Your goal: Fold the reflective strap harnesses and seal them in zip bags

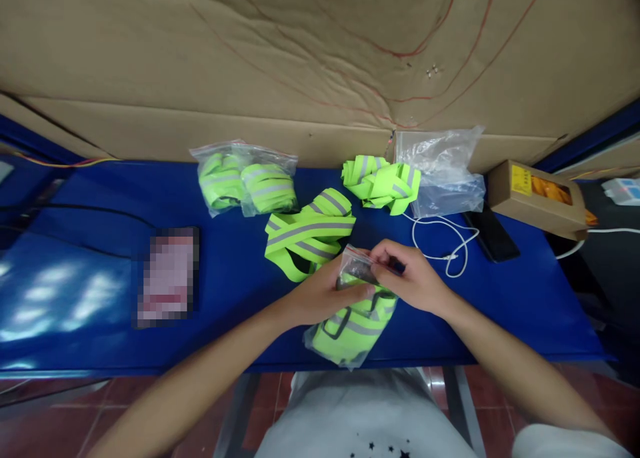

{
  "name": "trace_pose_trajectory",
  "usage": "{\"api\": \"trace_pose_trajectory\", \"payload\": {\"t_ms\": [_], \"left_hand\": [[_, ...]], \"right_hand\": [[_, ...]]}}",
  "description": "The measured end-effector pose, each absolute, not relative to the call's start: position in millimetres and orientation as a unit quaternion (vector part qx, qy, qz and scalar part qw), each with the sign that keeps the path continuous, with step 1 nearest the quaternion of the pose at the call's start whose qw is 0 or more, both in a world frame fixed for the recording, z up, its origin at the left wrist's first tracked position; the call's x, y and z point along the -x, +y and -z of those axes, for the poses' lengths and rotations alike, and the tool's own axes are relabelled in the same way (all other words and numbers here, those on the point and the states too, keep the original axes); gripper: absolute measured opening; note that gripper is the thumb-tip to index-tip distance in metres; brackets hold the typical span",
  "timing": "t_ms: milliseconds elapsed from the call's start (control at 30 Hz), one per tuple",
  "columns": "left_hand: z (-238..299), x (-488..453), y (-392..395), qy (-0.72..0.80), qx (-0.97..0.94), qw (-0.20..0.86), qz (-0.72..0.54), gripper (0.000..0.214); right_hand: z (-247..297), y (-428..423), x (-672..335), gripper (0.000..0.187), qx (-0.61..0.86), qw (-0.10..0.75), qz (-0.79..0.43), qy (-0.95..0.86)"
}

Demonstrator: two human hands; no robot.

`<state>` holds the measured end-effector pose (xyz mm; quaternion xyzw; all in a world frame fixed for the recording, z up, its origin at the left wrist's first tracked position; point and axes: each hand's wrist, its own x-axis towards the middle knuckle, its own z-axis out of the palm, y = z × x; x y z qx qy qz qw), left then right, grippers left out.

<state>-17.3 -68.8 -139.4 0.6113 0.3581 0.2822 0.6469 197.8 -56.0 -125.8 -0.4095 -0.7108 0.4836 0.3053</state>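
Observation:
Near the front edge of the blue table I hold a clear zip bag (350,341) with a folded neon-yellow reflective strap and a dark buckle inside. My left hand (335,295) is closed around the bag's side, its thumb lying across the front. At the bag's zip edge, my right hand (407,275) pinches the plastic between thumb and fingers. Just beyond my left hand lies a loose reflective strap (310,231), loosely folded. Another bundled strap (383,181) rests farther back, beside several flat clear bags (440,171).
Two filled zip bags (245,181) lie at the back left. A pixelated device (167,278) with dark cables is at the left. On the right are a white cable (445,245), a black phone (493,235) and a cardboard box (537,198). A cardboard wall (200,65) stands behind.

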Motion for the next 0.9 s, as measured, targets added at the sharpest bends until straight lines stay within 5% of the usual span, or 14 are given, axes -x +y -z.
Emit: {"api": "trace_pose_trajectory", "payload": {"t_ms": [433, 600, 900], "left_hand": [[141, 16, -72, 0.330, -0.641, 0.656, -0.224, 0.044], [138, 14, -72, 0.348, -0.614, 0.648, -0.287, 0.046], [132, 17, -66, 0.424, -0.587, 0.558, -0.405, 0.020]], "right_hand": [[123, -57, -200, 0.010, 0.404, 0.253, -0.480, -0.736], [124, -58, -200, 0.010, 0.416, 0.268, -0.459, -0.738], [120, -57, -198, 0.005, 0.417, 0.272, -0.416, -0.761]]}}
